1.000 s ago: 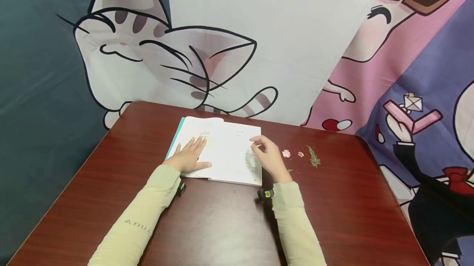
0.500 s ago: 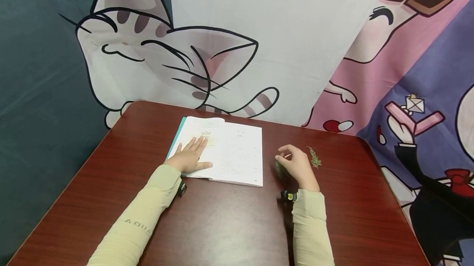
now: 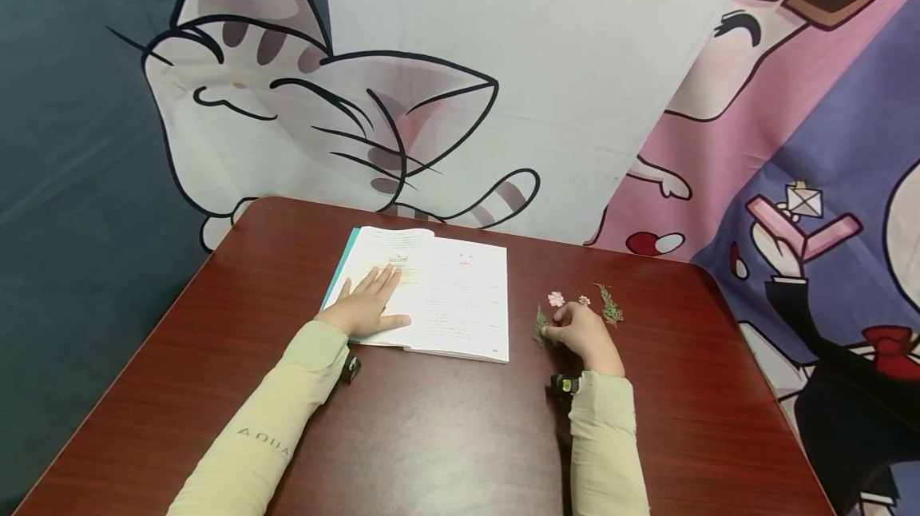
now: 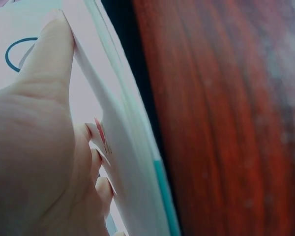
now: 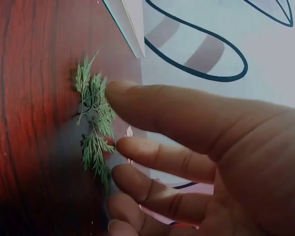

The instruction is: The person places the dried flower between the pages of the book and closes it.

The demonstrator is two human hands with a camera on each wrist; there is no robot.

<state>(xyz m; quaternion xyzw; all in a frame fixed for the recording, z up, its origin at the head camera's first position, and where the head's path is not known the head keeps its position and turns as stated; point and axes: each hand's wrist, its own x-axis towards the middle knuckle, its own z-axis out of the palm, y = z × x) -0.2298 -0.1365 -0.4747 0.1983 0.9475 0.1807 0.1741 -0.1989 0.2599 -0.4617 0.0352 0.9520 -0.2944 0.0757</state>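
An open book (image 3: pixel 467 316) with white pages and a teal cover edge lies on the table. My left hand (image 3: pixel 364 310) rests flat on its left page, fingers spread; the left wrist view has the thumb and palm (image 4: pixel 34 137) along the page. To the right of the book, my right hand (image 3: pixel 585 338) is down at a feathery green leaf sprig (image 3: pixel 541 324). In the right wrist view, thumb and forefinger tips are right at the sprig (image 5: pixel 96 115), with a gap between them. The other fingers of the right hand (image 5: pixel 187 162) bend loosely.
Beyond the right hand lie a pink pressed flower (image 3: pixel 556 299) and a smaller one (image 3: pixel 584 301), partly behind the knuckles. A second green sprig (image 3: pixel 610 306) lies farther right on the reddish wooden table (image 3: pixel 446 428). A cartoon-printed cloth (image 3: pixel 575 61) hangs behind.
My right hand has moved right from over the book's right page and lowered to the green sprig. The left hand stays on the left page.
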